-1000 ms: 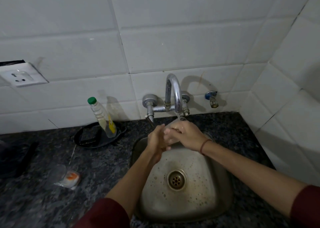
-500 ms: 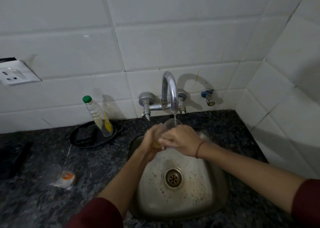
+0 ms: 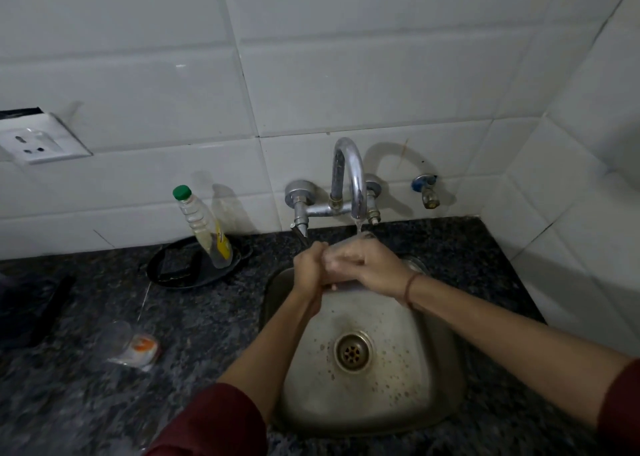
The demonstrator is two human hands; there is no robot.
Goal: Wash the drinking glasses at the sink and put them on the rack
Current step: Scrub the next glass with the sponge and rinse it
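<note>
The drinking glass [image 3: 364,236] sits lower among the fingers than half a second ago; its rim stood clear above them, and now only a sliver shows over the knuckles of the right hand [image 3: 370,268]; that hand has closed further across it, fingertips meeting the left hand [image 3: 309,266].

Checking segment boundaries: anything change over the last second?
Hardly anything. Left hand and right hand keep gripping the drinking glass under the running faucet; its rim now shows less above the hands. Nothing let go. Green-capped bottle and sink unchanged.
</note>
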